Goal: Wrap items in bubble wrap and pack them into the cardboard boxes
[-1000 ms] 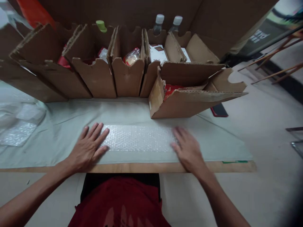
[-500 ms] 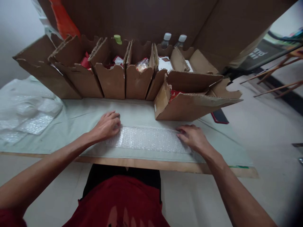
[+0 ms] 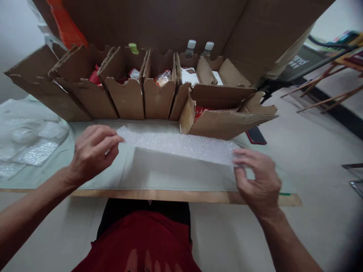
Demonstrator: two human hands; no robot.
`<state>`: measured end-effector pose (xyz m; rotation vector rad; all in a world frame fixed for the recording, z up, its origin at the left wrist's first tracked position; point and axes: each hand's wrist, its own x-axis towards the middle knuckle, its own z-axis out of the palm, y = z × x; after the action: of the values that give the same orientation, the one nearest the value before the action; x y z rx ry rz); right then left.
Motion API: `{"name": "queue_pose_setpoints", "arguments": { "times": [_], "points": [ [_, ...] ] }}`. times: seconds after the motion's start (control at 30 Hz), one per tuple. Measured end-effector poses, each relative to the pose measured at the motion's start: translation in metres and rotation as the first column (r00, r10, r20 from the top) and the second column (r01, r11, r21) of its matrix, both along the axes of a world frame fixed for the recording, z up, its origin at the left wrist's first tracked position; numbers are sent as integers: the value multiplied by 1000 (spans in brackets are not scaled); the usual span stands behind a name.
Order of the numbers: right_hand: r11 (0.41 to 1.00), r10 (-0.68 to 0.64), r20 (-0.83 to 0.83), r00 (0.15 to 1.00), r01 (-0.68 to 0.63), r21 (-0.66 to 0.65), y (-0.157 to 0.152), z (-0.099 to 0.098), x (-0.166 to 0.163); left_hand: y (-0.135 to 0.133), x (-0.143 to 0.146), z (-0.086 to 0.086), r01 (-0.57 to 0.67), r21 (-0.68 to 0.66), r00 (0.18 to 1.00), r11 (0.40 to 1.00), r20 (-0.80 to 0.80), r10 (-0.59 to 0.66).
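Observation:
A long strip of clear bubble wrap (image 3: 176, 145) is stretched between my hands, raised above the pale cloth on the table (image 3: 181, 175). My left hand (image 3: 95, 153) pinches its left end between thumb and fingers. At the other end, my right hand (image 3: 256, 177) grips the strip's near right corner, thumb below and fingers above. A shadow of the strip falls on the cloth beneath it.
Open cardboard bins (image 3: 129, 98) with packets inside line the table's back. Another cardboard bin (image 3: 224, 122) lies crosswise in front at right, beside a dark phone-like object (image 3: 256, 135). More bubble wrap (image 3: 34, 139) is piled at left. Two white-capped bottles (image 3: 191, 47) stand behind.
The bubble wrap strip has risen off the cloth, held at both ends. My left hand has moved left and my right hand right and nearer to me.

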<state>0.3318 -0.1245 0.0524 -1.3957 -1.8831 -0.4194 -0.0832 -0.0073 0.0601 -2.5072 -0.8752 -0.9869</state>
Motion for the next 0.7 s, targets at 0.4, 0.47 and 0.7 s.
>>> {"name": "queue_pose_setpoints", "arguments": {
  "times": [0.4, 0.47, 0.7],
  "points": [
    [950, -30, 64, 998, 48, -307, -20, -54, 14, -23, -23, -56, -99, -408, 995, 907, -35, 93],
    [947, 33, 37, 999, -20, -321, -4, -46, -13, -21, 1, -55, -51, -422, 999, 905, -25, 45],
    [780, 316, 82, 945, -209, -590, 45, -70, -112, -15, 54, -85, -47, -581, 930, 813, -323, -176]
  ]
}}
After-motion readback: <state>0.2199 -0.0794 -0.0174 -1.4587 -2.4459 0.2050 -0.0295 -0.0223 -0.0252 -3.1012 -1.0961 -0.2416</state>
